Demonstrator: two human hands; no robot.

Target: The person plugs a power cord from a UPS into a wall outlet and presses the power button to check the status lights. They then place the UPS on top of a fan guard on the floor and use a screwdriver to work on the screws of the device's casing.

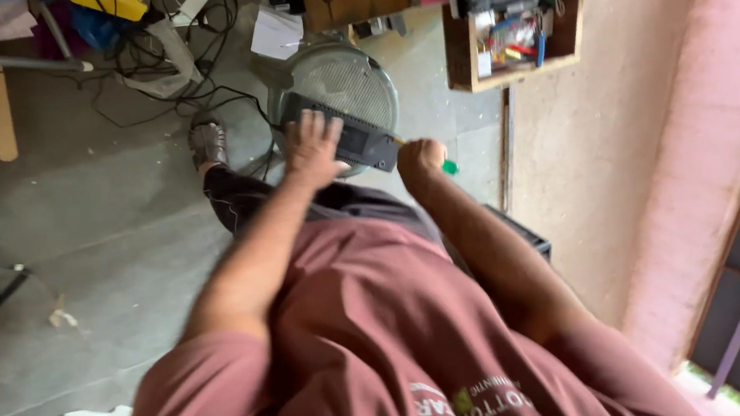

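Dark device (354, 133) half-hidden under left hand (312, 150); right hand's (420, 160) tool blurred.

Black housing (347, 134): matt plastic w/ fine ribbed top, lies under left hand (310, 149). Behind housing: round fan grille (347, 79), thin metal wire mesh, dull grey. Right of housing: tool handle (448, 167) in right hand (419, 158), glossy green plastic. Upper right of housing: open box (512, 40), raw unfinished wood. Floor (109, 224) left of housing: rough matt concrete, dusty. Wall (601, 168) right of housing: coarse plaster, matt pink. Below housing: shirt (374, 343), soft matt cloth, dull red.
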